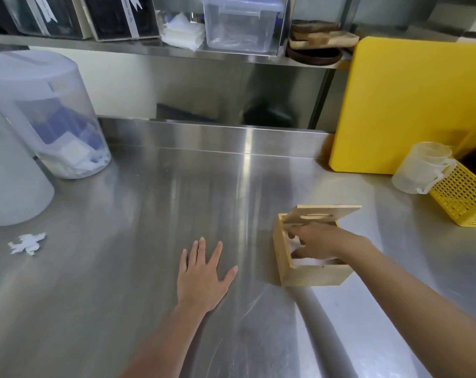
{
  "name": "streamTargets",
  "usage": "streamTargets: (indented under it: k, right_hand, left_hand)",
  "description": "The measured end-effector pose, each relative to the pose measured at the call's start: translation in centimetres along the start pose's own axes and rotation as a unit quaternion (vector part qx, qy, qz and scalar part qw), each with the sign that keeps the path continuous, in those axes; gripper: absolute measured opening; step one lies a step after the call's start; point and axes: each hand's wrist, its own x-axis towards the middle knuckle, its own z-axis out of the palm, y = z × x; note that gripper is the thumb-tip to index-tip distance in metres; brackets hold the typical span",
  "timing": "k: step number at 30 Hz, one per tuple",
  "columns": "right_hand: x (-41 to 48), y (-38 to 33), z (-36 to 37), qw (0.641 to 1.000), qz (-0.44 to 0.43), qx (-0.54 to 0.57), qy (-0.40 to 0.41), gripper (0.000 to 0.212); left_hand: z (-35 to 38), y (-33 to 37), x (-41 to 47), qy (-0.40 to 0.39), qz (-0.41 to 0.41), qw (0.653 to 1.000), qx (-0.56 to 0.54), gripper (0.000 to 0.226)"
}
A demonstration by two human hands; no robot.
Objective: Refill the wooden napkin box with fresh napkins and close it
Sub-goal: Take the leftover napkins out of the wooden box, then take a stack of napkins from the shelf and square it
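A light wooden napkin box (313,275) stands on the steel counter at centre right. Its slotted lid (324,212) is tipped up and leans back over the far edge. White napkins (310,261) lie inside the box. My right hand (317,240) reaches into the open box, fingers spread on top of the napkins; whether it grips them is unclear. My left hand (204,274) rests flat on the counter left of the box, fingers apart and holding nothing.
A crumpled white scrap (27,242) lies at the left. Translucent tubs (65,115) stand at the back left. A yellow cutting board (411,105), a plastic jug (419,167) and a yellow perforated basket (465,197) are at the right. A shelf above holds folded napkins (182,32).
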Motion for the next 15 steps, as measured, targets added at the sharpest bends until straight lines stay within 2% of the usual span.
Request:
streamTargets:
  k: [4,8,12,15]
  right_hand:
    - [-1.6,-2.2,-2.4,0.999,-0.035,-0.016,0.031,0.042]
    - [-2.1,-5.1,-5.0,0.998,-0.06,0.023,0.007,0.053]
    - [-1.1,-8.3,-8.0,0.992,-0.109,0.06,-0.001,0.055]
    - [0.8,-10.4,-10.9,0.987,-0.132,0.082,0.026,0.053]
  left_hand:
    - [-2.1,0.1,0.7,-0.031,-0.026,0.997,-0.071,0.071]
    - [-6.1,-0.6,2.8,-0.021,-0.032,0.983,-0.177,0.067]
    - [-10.9,-2.3,6.1,-0.03,-0.015,0.956,-0.29,0.068]
    - [-15.3,-3.9,8.7,-0.024,0.001,0.91,-0.413,0.062]
